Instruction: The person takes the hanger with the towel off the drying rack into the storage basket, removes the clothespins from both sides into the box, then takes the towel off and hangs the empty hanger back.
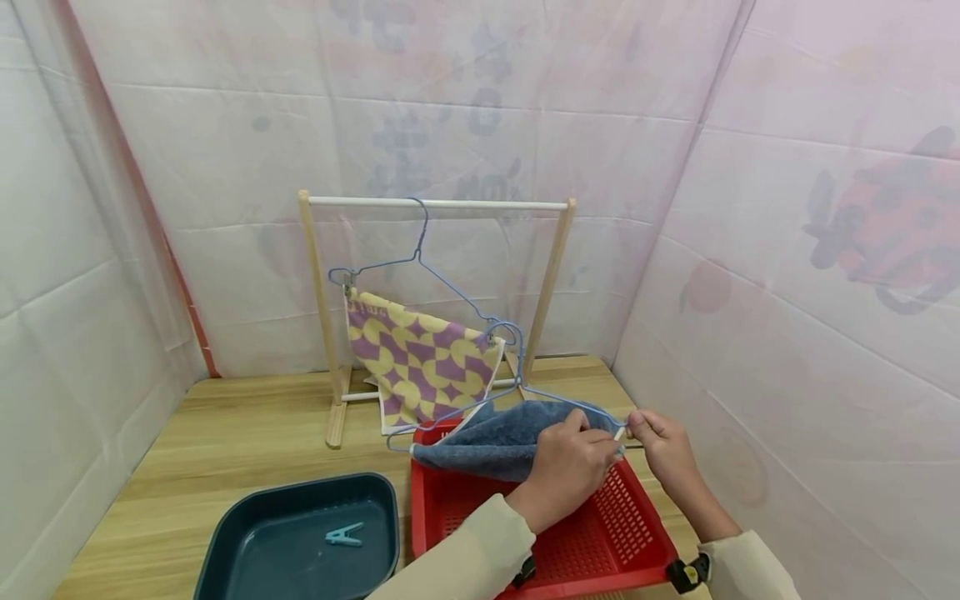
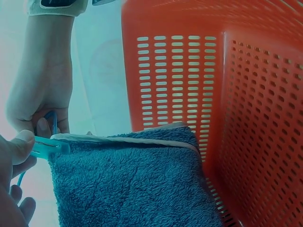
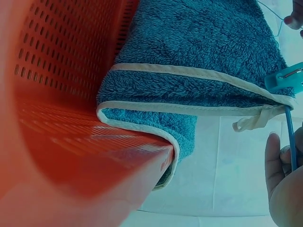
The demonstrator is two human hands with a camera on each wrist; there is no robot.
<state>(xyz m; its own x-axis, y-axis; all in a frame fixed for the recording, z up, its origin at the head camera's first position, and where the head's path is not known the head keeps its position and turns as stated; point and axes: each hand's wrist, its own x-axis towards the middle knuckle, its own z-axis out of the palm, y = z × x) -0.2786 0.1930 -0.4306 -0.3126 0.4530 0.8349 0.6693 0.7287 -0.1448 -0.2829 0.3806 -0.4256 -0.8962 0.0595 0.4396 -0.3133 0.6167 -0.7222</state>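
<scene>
A blue-grey towel (image 1: 491, 446) with pale trim lies along the lower part of a blue wire hanger (image 1: 562, 397), above the red basket. My left hand (image 1: 566, 462) pinches a light-blue clothespin (image 2: 51, 148), whose jaws sit on the towel's corner. At the hanger's right end, my right hand (image 1: 663, 454) grips the wire (image 3: 290, 137) between thumb and fingers. Part of the towel drapes over the basket's rim in the right wrist view. My left forearm and hand hide some of the towel and basket in the head view.
The red perforated basket (image 1: 442, 508) stands under the towel. Left of it, a dark green basin (image 1: 281, 508) holds another blue clothespin (image 1: 345, 535). Behind, a wooden rack (image 1: 320, 292) carries a blue hanger (image 1: 420, 242) with a purple-yellow cloth (image 1: 420, 358) clipped on.
</scene>
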